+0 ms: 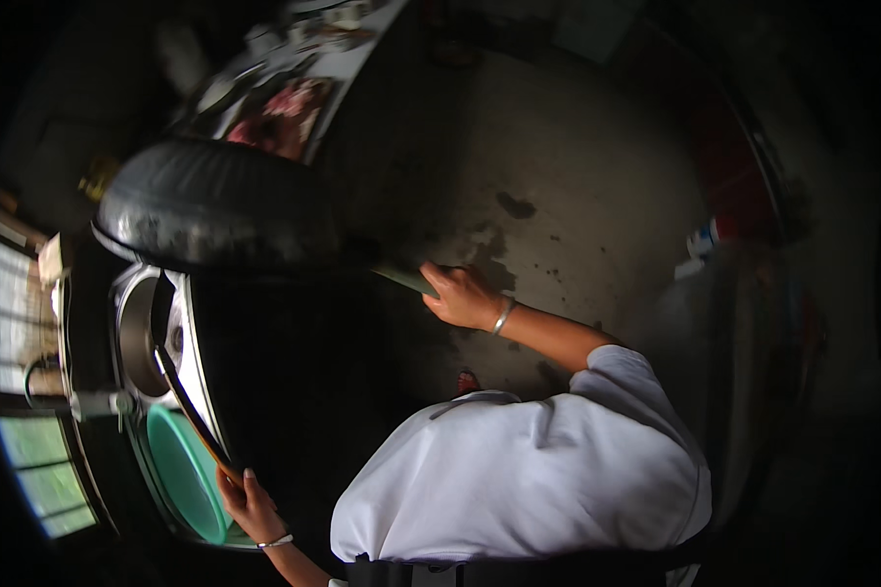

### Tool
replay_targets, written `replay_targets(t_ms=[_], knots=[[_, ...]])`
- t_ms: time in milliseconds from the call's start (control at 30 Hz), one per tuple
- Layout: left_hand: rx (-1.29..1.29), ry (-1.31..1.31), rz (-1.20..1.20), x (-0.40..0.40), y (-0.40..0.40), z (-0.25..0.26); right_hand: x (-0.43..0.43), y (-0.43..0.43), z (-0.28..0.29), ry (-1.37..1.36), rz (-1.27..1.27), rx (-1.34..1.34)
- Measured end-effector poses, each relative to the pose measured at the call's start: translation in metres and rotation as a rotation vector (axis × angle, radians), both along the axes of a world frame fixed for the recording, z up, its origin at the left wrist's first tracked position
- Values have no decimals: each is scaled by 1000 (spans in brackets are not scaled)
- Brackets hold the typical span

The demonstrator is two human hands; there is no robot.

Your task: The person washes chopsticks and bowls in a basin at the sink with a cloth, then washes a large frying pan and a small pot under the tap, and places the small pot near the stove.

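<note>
My right hand grips the greenish handle of a large dark wok. The wok is raised and tilted, with its rounded outer side towards me and its inside hidden. At lower left, my left hand is closed around the wooden handle of a long utensil, which looks like a wok spatula. Its dark head reaches up towards the wok's rim, across a stainless-steel sink. A green plastic basin sits in the near part of the sink, beside my left hand.
A tap stands behind the sink, below a barred window. Beyond the wok, a board with raw meat rests on a white counter among several kitchen items. Dark wet patches mark the concrete floor.
</note>
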State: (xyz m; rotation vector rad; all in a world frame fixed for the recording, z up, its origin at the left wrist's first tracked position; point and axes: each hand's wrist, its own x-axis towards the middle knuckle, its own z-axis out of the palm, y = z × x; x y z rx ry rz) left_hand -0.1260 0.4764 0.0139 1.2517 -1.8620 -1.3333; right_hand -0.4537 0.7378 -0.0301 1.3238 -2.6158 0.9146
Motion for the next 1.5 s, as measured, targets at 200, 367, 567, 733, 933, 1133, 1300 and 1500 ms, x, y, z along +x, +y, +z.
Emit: replay_targets(t_ms=[200, 367, 567, 733, 933, 1133, 1300, 1500], knots=[[116, 18, -342, -109, 70, -26, 10, 219, -21, 26, -387, 180], [4, -104, -617, -212, 99, -101, 39, 354, -63, -25, -680, 338], [-381, -450, -883, -353, 144, -189, 75, 439, -147, -249, -1019, 499], [-534, -860, -1139, -458, 191, -249, 89, 471, -202, -819, -1388, 643], [-331, -1229, -979, -575, 177, -377, 56, 474, -205, -1317, -1755, 751], [-295, -1120, -943, -765, 242, -401, -18, 498, -226, -1642, -1900, 623], [-314, -972, -1020, -929, 350, -410, -104, 554, -250, -1751, -1974, 546], [-446, -972, -1197, -1071, 467, -356, -256, 672, -257, -1738, -1953, 490]])
